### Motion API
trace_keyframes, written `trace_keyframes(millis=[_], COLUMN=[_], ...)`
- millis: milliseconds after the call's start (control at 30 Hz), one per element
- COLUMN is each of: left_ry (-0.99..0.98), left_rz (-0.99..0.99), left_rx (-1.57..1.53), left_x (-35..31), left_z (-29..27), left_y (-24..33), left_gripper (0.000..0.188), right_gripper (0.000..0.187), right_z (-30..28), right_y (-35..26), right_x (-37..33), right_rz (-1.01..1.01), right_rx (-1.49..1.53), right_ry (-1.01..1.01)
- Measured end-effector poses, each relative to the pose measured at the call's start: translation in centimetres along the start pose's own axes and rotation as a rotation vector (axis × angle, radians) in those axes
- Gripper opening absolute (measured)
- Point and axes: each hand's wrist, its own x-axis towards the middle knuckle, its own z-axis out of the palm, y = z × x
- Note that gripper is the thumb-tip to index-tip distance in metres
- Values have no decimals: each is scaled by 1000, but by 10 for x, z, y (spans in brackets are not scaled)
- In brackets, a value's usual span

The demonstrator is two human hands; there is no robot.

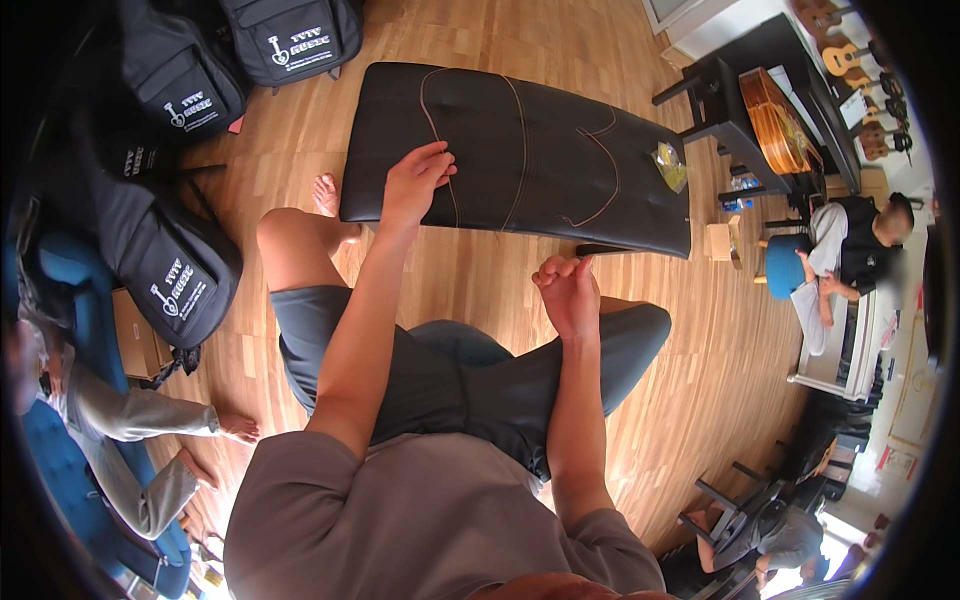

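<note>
My left hand (416, 184) is raised at the near left part of a padded black bench (470, 150), fingers closed with the tips together. A thin brown cord (432, 115) runs up to those fingertips and shows again below them; whether the fingers grip it I cannot tell. Over the bench's near edge, my right hand (570, 300) hangs with its fingers curled in; anything in it is hidden or too thin to see. A second thin cord (525, 130) crosses the middle of the bench. Farther right lies a loosely curved reddish cord (608, 150).
A clear packet with yellowish contents (670, 167) lies at the bench's right end. Black instrument bags (175, 265) stand at left, near a person on a blue sofa (60, 450). Right are a guitar (772, 115), a small carton (722, 240) and a seated person (850, 240).
</note>
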Motion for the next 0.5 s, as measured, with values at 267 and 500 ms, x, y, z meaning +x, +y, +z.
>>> trace_keyframes(millis=[267,500], left_ry=[5,127], left_rz=[103,214], left_rx=[100,520], left_x=[8,3], left_z=[3,17], left_y=[-16,-17], left_gripper=[50,83], right_gripper=[76,97], right_z=[3,2], right_y=[-14,-27], right_x=[-1,-6], right_rz=[49,1], right_rx=[225,472], right_ry=[-80,-266])
